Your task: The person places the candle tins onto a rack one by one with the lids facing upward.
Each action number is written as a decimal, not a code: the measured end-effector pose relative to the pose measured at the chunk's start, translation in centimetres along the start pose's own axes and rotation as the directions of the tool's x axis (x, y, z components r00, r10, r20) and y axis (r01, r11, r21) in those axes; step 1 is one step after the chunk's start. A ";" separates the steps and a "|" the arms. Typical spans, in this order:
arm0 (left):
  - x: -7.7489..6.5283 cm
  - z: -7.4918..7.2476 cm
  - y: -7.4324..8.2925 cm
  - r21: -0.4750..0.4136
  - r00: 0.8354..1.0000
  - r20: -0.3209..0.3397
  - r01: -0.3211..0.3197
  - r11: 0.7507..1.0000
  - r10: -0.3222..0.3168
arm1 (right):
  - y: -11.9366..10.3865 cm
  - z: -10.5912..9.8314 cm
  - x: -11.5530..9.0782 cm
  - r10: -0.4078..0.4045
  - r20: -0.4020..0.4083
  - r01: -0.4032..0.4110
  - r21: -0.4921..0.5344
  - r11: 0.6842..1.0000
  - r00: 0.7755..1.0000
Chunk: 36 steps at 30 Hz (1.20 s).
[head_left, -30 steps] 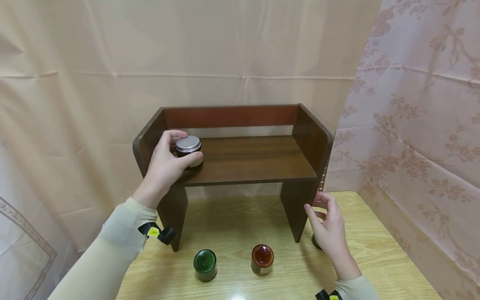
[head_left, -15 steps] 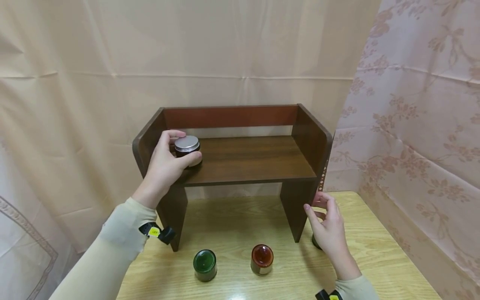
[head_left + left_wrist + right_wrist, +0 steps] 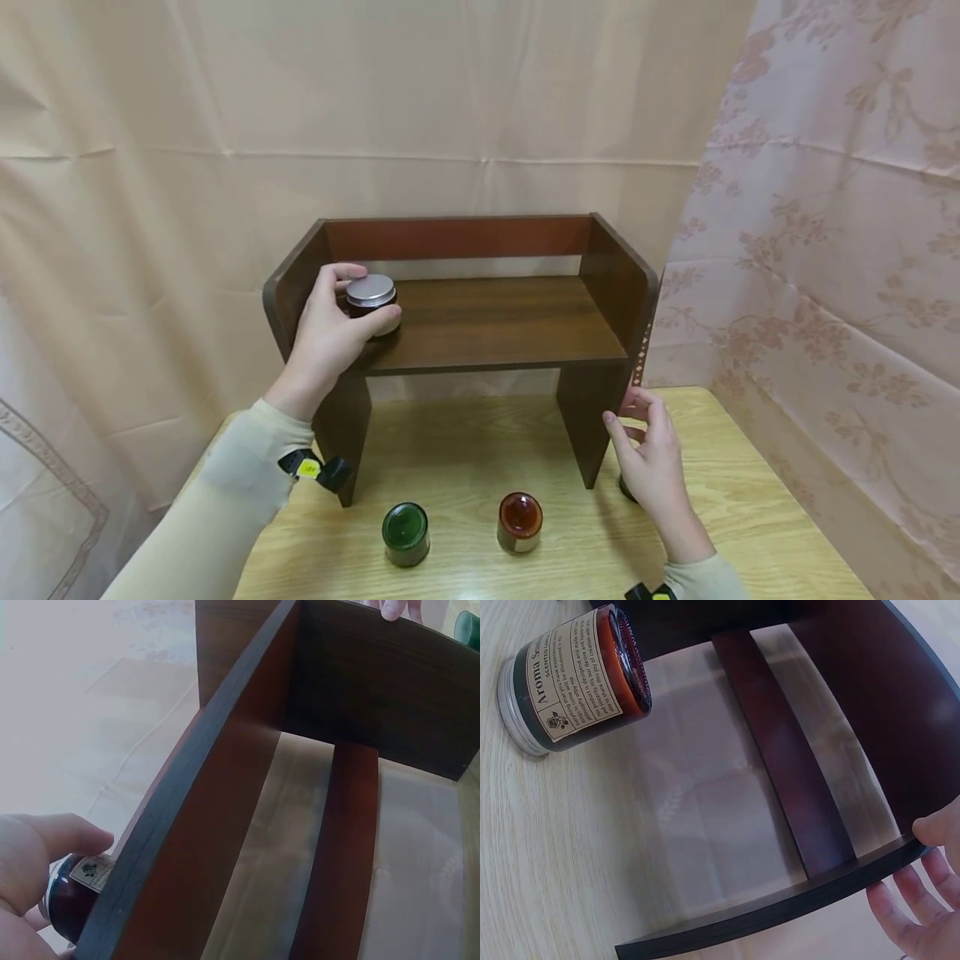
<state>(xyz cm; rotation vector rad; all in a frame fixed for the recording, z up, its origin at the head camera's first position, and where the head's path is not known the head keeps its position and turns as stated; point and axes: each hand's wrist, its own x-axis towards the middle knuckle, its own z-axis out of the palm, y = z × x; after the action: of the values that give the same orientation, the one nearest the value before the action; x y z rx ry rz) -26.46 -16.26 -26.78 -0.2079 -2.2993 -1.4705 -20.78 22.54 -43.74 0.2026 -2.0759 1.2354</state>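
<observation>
My left hand (image 3: 321,346) holds a dark scented candle jar (image 3: 372,289) with a silver lid, thumb in front and fingers behind. The jar stands upright at the left end of the brown wooden shelf (image 3: 510,321); part of its label shows in the left wrist view. Low on the shelf's right side, my right hand (image 3: 658,471) grips the edge of the side panel (image 3: 780,904), thumb on the inner side and fingers outside. On the table, a green candle jar (image 3: 406,533) and a red candle jar (image 3: 520,522) stand upside down in front of the shelf.
Another dark round object (image 3: 627,490) is mostly hidden behind my right hand, right of the shelf. The light wood table (image 3: 457,450) carries everything. Beige cloth (image 3: 480,100) hangs behind, and flowered cloth (image 3: 832,275) on the right.
The head view has shifted slightly. Both hands keep their hold, and the jars and shelf stay in place.
</observation>
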 end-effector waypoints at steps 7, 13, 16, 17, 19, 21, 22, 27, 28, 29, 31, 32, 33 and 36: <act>-0.6 -0.3 0.7 0.081 0.998 -0.029 -0.045 0.996 0.048 | -3.2 -0.3 0.1 -0.012 -0.013 0.012 -0.004 1.000 1.000; -1.0 -0.5 1.4 0.122 0.992 -0.054 -0.104 0.987 0.111 | -2.2 -0.1 0.2 0.003 -0.016 -0.004 -0.014 1.000 1.000; -1.4 -0.6 1.8 0.144 0.989 -0.053 -0.127 0.981 0.136 | -0.7 0.0 0.2 0.016 -0.012 -0.016 -0.016 1.000 1.000; -1.6 -0.7 1.9 0.152 0.988 -0.052 -0.135 0.979 0.144 | -0.2 0.0 0.3 0.016 -0.008 -0.016 -0.015 1.000 1.000; -1.9 -0.8 2.0 0.171 0.986 -0.048 -0.151 0.974 0.161 | 0.3 -0.1 0.3 0.010 0.001 -0.010 -0.010 1.000 1.000; -2.2 -0.8 2.1 0.187 0.982 -0.049 -0.170 0.967 0.182 | 0.6 -0.2 0.3 -0.003 0.007 0.003 -0.006 1.000 1.000; -2.4 -0.8 2.1 0.195 0.980 -0.051 -0.180 0.964 0.194 | 0.6 -0.2 0.3 -0.010 0.009 0.010 -0.005 1.000 1.000; -3.3 -0.9 2.0 0.212 0.971 -0.057 -0.216 0.953 0.233 | 0.6 -0.3 0.3 -0.023 0.013 0.023 -0.010 1.000 1.000; -3.5 -0.9 2.0 0.215 0.971 -0.055 -0.217 0.952 0.234 | 0.6 -0.3 0.3 -0.019 0.012 0.019 -0.009 1.000 1.000; -3.7 -0.9 2.0 0.218 0.971 -0.053 -0.217 0.952 0.234 | 0.6 -0.3 0.3 -0.015 0.011 0.015 -0.008 1.000 1.000; -4.0 -1.0 2.0 0.222 0.971 -0.048 -0.217 0.951 0.233 | 0.5 -0.4 0.3 -0.003 0.010 0.003 -0.001 1.000 1.000; -4.3 -1.0 1.9 0.220 0.971 -0.048 -0.219 0.950 0.235 | 0.5 -0.4 0.3 0.001 0.010 -0.001 0.002 1.000 1.000; -4.5 -1.0 1.9 0.219 0.970 -0.049 -0.223 0.950 0.239 | 0.5 -0.4 0.3 0.004 0.009 -0.004 0.003 1.000 1.000; -5.2 -1.1 1.6 0.208 0.964 -0.052 -0.243 0.947 0.259 | 0.5 -0.5 0.2 0.005 0.008 -0.005 0.003 1.000 1.000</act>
<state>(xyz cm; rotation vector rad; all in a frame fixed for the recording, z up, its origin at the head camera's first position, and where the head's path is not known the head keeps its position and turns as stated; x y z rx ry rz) -20.94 -16.10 -27.12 -0.3635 -2.2421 -1.0948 -20.97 23.27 -43.83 0.2044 -2.0826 1.2432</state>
